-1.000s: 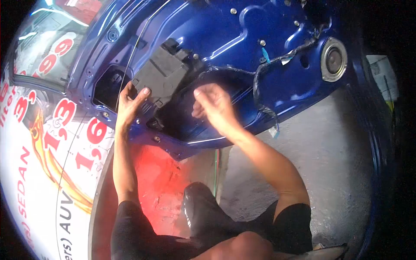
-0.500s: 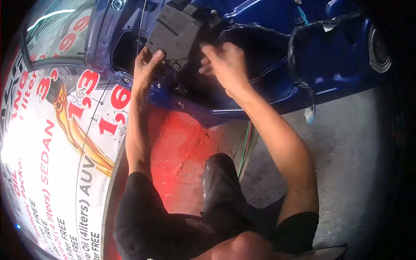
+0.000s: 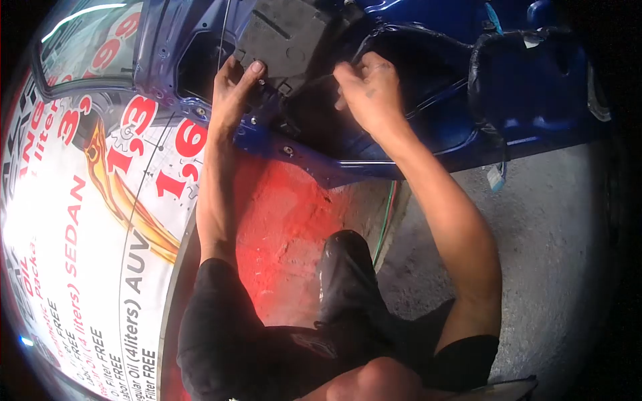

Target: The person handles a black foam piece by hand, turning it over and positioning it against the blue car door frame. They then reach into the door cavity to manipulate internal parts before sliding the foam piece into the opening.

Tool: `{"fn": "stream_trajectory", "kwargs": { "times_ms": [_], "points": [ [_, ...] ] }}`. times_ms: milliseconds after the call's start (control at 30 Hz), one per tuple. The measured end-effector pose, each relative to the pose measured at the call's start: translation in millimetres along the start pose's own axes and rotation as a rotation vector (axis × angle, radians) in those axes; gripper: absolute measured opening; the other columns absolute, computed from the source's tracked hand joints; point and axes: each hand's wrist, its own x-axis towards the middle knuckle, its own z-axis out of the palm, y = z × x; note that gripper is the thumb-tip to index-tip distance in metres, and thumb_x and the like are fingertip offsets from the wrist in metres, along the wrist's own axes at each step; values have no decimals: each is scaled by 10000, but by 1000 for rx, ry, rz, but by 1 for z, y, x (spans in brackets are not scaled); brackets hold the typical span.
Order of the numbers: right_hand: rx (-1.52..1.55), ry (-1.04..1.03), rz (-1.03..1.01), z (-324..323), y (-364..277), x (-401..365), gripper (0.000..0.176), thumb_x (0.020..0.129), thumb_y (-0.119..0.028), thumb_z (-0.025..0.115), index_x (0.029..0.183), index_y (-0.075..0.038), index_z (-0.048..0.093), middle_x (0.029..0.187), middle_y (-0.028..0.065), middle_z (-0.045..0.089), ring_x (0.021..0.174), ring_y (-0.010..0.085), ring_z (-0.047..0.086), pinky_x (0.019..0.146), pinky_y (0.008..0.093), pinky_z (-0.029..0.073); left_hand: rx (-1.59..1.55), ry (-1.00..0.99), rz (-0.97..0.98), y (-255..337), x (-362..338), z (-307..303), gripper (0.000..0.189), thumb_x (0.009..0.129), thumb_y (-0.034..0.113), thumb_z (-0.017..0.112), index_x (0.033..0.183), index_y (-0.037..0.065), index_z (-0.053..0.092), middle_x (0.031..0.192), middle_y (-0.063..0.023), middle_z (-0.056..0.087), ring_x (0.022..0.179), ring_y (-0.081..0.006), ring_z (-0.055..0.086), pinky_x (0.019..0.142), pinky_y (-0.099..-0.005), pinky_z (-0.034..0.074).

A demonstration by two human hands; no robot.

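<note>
A dark grey plastic module (image 3: 284, 40) sits against the inner side of a blue car door (image 3: 428, 150). My left hand (image 3: 234, 93) grips the module's lower left corner, thumb on its face and fingers partly behind the edge. To the right of the module, my right hand (image 3: 368, 87) is closed in front of the dark door opening, its fingertips pressed together. Whatever it may hold is hidden or too small to name. A black wiring harness (image 3: 473, 87) runs down the door to the right of that hand.
A light blue connector (image 3: 495, 179) hangs below the door. At left stand a window pane (image 3: 90, 50) and a printed white banner (image 3: 100, 267). The floor has a red area (image 3: 267, 227) and grey concrete (image 3: 542, 267), with a green hose (image 3: 386, 227) between.
The door and module appear slightly farther right in view. My right hand has shifted right and slightly up, its fingers drawn closer together. My left hand remains at the module's corner.
</note>
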Motion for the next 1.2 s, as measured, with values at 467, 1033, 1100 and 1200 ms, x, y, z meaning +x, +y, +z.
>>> {"fn": "stream_trajectory", "kwargs": {
  "times_ms": [467,1033,1100,1200],
  "points": [
    [109,331,82,69,45,3,358,794,-144,661,963,146,536,782,228,670,724,324,693,653,393,540,93,30,-83,-4,3,-5,522,847,454,718,1109,18,601,653,-13,567,520,-98,527,448,-233,372],
    [30,124,42,58,39,-8,436,766,-97,665,1124,89,500,1053,307,618,1015,421,626,888,424,494,30,25,-47,7,-3,3,480,905,407,679,1115,-16,599,949,-33,634,838,-102,559,754,-240,439],
    [17,125,141,60,34,-10,437,765,-113,671,1123,83,514,1039,303,626,992,425,635,871,424,504,94,9,-33,10,-5,4,482,939,434,627,1087,-23,592,981,-20,605,907,-106,528,843,-247,410],
    [190,173,2,68,48,-11,376,764,-146,683,1036,71,541,941,275,654,915,412,662,808,428,519,53,108,-29,20,-11,18,507,944,433,622,1125,-37,579,1004,-25,608,926,-110,531,857,-253,412]
  ]
}}
